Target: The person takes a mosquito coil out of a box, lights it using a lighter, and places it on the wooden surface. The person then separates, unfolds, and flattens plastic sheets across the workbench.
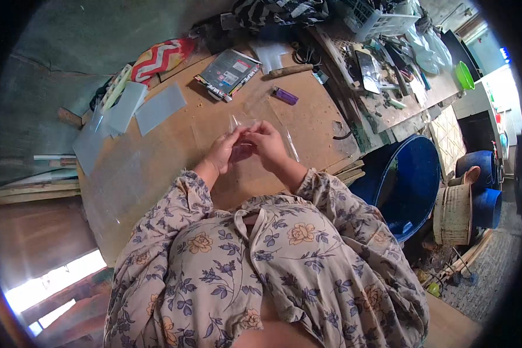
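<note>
My left hand (221, 152) and my right hand (267, 144) meet over the wooden table (214, 180), fingers curled around a clear plastic piece (241, 123). Part of that plastic shows above and between my fingers; the rest is hidden by them. Under and beyond my hands lies a clear plastic sheet (291, 143), its edge to the right of my right hand. A purple lighter (285, 96) rests a little beyond my right hand.
Translucent sheets (160, 109) lie at the table's left. Farther back are a printed black package (227, 73) and a wooden stick (288, 71). A cluttered side table (388, 113) and a large blue barrel (409, 180) stand to the right.
</note>
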Tool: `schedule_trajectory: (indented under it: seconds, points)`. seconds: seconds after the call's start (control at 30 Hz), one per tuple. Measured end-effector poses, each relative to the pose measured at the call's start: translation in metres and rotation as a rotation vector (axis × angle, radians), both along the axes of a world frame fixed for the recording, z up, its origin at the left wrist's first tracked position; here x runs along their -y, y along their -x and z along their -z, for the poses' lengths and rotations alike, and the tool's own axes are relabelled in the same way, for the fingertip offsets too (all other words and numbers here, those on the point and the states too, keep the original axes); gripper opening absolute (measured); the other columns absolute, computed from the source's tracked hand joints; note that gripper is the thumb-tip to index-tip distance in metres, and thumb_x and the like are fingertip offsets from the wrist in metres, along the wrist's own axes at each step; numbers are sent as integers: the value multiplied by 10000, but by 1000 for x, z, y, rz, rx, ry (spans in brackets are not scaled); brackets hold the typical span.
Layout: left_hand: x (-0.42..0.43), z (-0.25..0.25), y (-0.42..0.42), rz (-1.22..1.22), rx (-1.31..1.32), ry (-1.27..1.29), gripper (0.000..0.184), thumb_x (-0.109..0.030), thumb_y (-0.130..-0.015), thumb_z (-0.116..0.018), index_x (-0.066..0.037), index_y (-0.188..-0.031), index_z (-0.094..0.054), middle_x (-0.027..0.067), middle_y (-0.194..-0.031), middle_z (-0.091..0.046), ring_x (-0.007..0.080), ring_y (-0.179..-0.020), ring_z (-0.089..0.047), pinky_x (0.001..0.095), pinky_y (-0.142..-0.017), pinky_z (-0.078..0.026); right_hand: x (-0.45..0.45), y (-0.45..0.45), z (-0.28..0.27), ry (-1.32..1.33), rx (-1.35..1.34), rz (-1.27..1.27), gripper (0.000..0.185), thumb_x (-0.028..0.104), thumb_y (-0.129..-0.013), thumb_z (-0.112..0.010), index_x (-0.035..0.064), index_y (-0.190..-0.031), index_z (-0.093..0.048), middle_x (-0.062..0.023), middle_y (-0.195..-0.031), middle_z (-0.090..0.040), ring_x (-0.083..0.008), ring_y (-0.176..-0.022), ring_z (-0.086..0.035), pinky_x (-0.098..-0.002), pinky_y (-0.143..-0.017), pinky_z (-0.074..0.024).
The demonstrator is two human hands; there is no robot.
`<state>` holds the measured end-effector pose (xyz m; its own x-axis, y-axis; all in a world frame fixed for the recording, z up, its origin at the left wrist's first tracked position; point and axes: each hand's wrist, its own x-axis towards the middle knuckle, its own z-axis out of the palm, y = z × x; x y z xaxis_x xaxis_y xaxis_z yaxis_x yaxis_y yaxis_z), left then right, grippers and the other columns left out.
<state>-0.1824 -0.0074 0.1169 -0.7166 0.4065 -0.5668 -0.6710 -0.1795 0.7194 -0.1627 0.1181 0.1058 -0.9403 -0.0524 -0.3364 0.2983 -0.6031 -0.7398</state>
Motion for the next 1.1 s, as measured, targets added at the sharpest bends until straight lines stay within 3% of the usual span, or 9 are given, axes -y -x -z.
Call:
schedule_trajectory:
  seconds: [0.2, 0.43, 0.5, 0.53, 0.6, 0.67, 0.73, 1.0, 1.1]
  points:
    - [10, 16, 14, 18, -119, 27, 254, -298, -876, -388, -92, -960, -511, 35, -853, -578, 135, -670, -576, 238, -540, -445, -38, 9, -6, -129, 24, 48, 75, 7, -796, -476, 65, -780, -431, -131, -844, -591, -242, -753, -598, -313, -591, -492]
    - [58, 39, 98, -119, -375, 602, 233, -220, -824, -456, -44, -976, -473, 98, -891, -572, 188, -697, -578, 279, -548, -442, -126, 26, 16, -305, 89, -64, 67, 40, -786, -517, 76, -823, -473, -81, -780, -597, -163, -669, -594, -273, -563, -473]
    - [59, 42, 113, -183, -918, 1386, 340, -209, -724, -545, -38, -1008, -466, 149, -964, -537, 255, -835, -545, 360, -678, -436, -128, 29, 28, -546, 179, -195, 105, 40, -776, -530, 59, -873, -495, -59, -756, -591, -151, -626, -584, -253, -532, -470]
    - [56, 46, 115, -179, -921, 1385, 340, -209, -724, -545, -38, -1008, -466, 149, -964, -537, 255, -835, -545, 360, -678, -436, -129, 30, 35, -545, 181, -191, 105, 40, -776, -530, 59, -873, -495, -59, -756, -591, -151, -626, -584, -253, -532, -470]
    - [21, 14, 89, -225, -1509, 1457, 448, -200, -642, -576, -37, -1042, -458, 183, -1058, -477, 296, -996, -456, 424, -815, -362, -121, 27, 40, -885, 37, -95, 119, 47, -747, -550, 58, -860, -514, -38, -631, -561, -120, -570, -577, -245, -459, -450]
    - [-5, 29, 71, 75, -1545, 1071, 488, -187, -649, -596, -39, -1085, -436, 167, -1173, -400, 321, -1092, -373, 436, -881, -300, -111, 23, 29, -1028, 109, -96, 217, 50, -739, -554, 14, -948, -504, -61, -702, -593, -135, -578, -578, -247, -490, -451]
    - [-28, 35, 42, 424, -1552, 1082, 509, -223, -670, -589, -59, -1124, -429, 149, -1197, -393, 307, -1117, -354, 441, -908, -266, -106, 19, 55, -1231, -50, 55, 265, 48, -714, -562, 19, -971, -506, -89, -691, -597, -166, -575, -582, -284, -503, -450]
    - [-52, 53, 28, 573, -1502, 1169, 404, -289, -714, -562, -153, -1092, -514, 84, -1221, -395, 297, -1151, -309, 438, -923, -241, -92, -1, 29, -1320, -32, 122, 358, 81, -702, -579, 57, -1048, -488, -130, -870, -575, -257, -836, -553, -335, -722, -437]
    - [-50, 55, 27, 553, -1533, 1159, 387, -295, -709, -567, -156, -1068, -535, 78, -1216, -405, 297, -1148, -315, 437, -923, -244, -91, -16, 38, -1659, -404, 423, 353, 80, -708, -565, 60, -1052, -491, -144, -1048, -498, -282, -990, -466, -363, -805, -394]
